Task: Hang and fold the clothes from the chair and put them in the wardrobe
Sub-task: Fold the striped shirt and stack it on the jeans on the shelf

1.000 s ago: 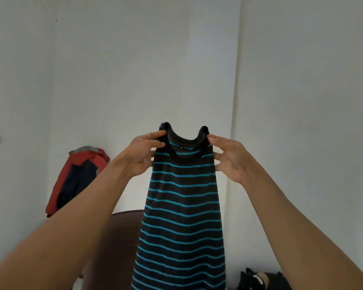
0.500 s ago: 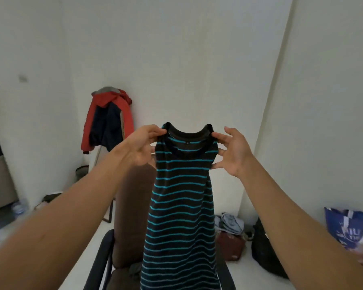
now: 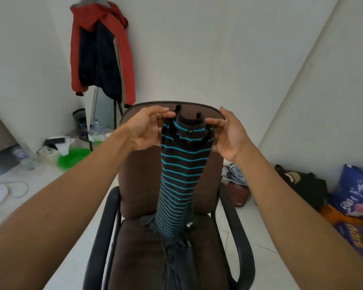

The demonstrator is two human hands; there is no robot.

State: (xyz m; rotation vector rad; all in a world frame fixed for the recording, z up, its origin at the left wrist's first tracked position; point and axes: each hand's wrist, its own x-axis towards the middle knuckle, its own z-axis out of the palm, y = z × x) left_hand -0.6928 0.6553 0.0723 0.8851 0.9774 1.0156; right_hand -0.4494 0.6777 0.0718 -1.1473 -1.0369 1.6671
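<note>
Both hands are raised in front of the wearer, each pinching one shoulder of a striped top (image 3: 182, 164). The left hand (image 3: 147, 127) grips the left shoulder strap between thumb and fingers; the right hand (image 3: 228, 136) grips the right shoulder strap in the same manner. The top is black with thin turquoise stripes, and a small white size label shows inside the neckline between the two hands. The garment hangs straight down from the hands, narrow and gathered, and its lower end meets a dark garment (image 3: 176, 258) that lies on the seat below the hands. That dark garment has a drawstring and stretches along the seat toward the wearer. Directly beyond and beneath the hands stands a brown office chair (image 3: 143, 181) with black armrests; its backrest rises behind the hanging top, its upper edge level with the hands. Beyond the left hand, higher up, a red and navy jacket (image 3: 99, 51) hangs against the white wall. Below that jacket, on the floor to the left of the left hand, sits a green basin (image 3: 73, 158) among scattered items that are too small to identify. To the right of the right hand, on the floor along the wall, lie a black bag (image 3: 302, 183) and a blue printed bag (image 3: 356, 191). A heap of pale clothing (image 3: 235, 174) sits just beside the chair, below the right hand.
</note>
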